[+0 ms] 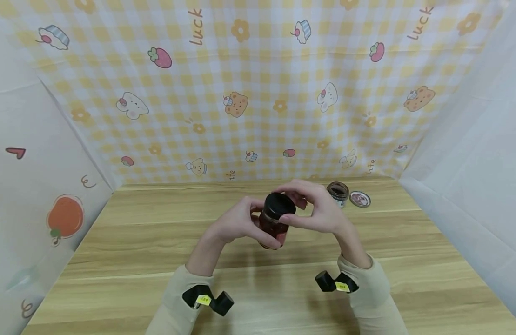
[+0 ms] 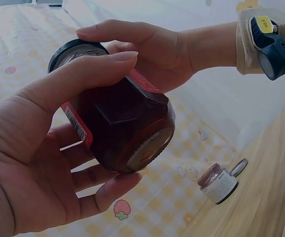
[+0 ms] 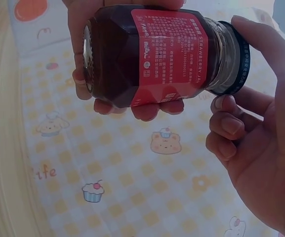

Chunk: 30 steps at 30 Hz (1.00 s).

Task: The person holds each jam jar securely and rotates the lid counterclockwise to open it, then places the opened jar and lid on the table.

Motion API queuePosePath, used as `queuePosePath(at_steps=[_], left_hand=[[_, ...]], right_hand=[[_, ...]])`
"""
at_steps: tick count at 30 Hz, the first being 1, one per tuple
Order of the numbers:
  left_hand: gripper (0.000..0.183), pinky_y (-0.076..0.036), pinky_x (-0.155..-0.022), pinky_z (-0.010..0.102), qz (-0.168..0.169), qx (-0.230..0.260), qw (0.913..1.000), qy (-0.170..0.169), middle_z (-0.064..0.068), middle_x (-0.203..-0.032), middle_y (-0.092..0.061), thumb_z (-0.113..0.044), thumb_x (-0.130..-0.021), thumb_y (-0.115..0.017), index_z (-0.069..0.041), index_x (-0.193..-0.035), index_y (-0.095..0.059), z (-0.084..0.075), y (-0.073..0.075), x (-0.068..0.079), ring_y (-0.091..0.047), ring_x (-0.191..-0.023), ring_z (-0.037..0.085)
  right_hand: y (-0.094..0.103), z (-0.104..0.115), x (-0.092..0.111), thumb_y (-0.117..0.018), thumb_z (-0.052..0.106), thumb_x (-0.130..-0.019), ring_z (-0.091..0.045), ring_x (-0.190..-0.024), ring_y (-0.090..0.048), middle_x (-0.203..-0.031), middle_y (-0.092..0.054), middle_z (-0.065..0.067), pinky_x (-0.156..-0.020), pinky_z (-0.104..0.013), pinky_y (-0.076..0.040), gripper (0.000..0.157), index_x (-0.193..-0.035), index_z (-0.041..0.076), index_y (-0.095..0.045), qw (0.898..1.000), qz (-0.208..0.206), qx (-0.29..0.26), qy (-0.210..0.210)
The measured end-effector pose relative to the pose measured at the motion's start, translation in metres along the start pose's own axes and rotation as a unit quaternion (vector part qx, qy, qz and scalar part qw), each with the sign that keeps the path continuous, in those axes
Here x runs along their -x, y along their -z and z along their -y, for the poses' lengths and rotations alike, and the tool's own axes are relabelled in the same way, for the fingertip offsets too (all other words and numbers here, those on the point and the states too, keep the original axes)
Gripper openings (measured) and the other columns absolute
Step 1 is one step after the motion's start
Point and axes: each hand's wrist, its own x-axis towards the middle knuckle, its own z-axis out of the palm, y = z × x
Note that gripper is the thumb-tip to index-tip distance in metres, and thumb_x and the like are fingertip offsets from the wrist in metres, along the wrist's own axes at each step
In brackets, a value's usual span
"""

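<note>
A glass jar of strawberry jam [image 3: 172, 59], dark red with a red label, is held up above the table. Its black lid [image 1: 280, 205] sits on the mouth. My left hand [image 1: 241, 222] grips the jar's body, thumb on one side and fingers round the other, as the left wrist view shows. My right hand [image 1: 316, 207] holds the lid by its rim between thumb and fingers [image 3: 226, 102]. Faceted glass and the round base [image 2: 149, 148] of the jar show in the left wrist view.
At the back right of the wooden table [image 1: 157, 232] stands a small open jar [image 1: 338, 191] with dark contents. Beside it a round lid [image 1: 360, 199] lies on the wood. A yellow checked cloth [image 1: 258, 83] hangs behind, with white sheets [image 1: 471, 153] at the sides.
</note>
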Motion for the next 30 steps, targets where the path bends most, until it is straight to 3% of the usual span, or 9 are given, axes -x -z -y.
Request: queuePosePath(at_steps=[6, 14, 21, 30], left_hand=[[0.047, -0.059, -0.073, 0.038, -0.019, -0.011, 0.9997, 0.006, 0.014, -0.102, -0.071, 0.0, -0.071, -0.089, -0.001, -0.114, -0.071, -0.001, 0.001, 0.0, -0.069, -0.084, 0.028], [0.042, -0.056, -0.066, 0.036, -0.078, -0.063, 0.9948, 0.013, 0.01, -0.099, -0.073, -0.008, -0.069, -0.092, -0.011, -0.108, -0.076, -0.003, -0.001, -0.001, -0.066, -0.084, 0.028], [0.045, -0.056, -0.07, 0.04, -0.135, -0.113, 0.984, 0.03, 0.006, -0.099, -0.072, -0.014, -0.067, -0.095, -0.017, -0.108, -0.077, -0.006, -0.003, -0.002, -0.058, -0.096, 0.028], [0.044, -0.053, -0.073, 0.04, -0.185, -0.149, 0.9697, 0.057, 0.004, -0.094, -0.071, -0.023, -0.065, -0.096, -0.022, -0.106, -0.077, -0.003, -0.002, -0.005, -0.054, -0.095, 0.026]], right_hand=[[0.002, -0.001, 0.001, -0.072, 0.043, -0.093, -0.014, -0.067, -0.044, -0.087, -0.058, 0.002, -0.058, -0.029, -0.036, 0.05, -0.125, 0.005, -0.067, 1.0, -0.023, -0.017, -0.009], [0.007, -0.005, 0.004, -0.073, 0.043, -0.092, -0.016, -0.067, -0.045, -0.083, -0.056, 0.0, -0.06, -0.029, -0.038, 0.058, -0.128, -0.002, -0.063, 0.998, -0.048, -0.035, -0.025], [0.013, -0.01, 0.007, -0.077, 0.025, -0.092, -0.017, -0.064, -0.045, -0.08, -0.058, -0.006, -0.058, -0.03, -0.039, 0.049, -0.129, -0.003, -0.063, 0.997, -0.066, -0.035, -0.032], [0.017, -0.015, 0.009, -0.077, 0.007, -0.088, -0.015, -0.065, -0.05, -0.085, -0.062, -0.006, -0.058, -0.028, -0.041, 0.045, -0.129, -0.002, -0.062, 0.995, -0.082, -0.027, -0.052]])
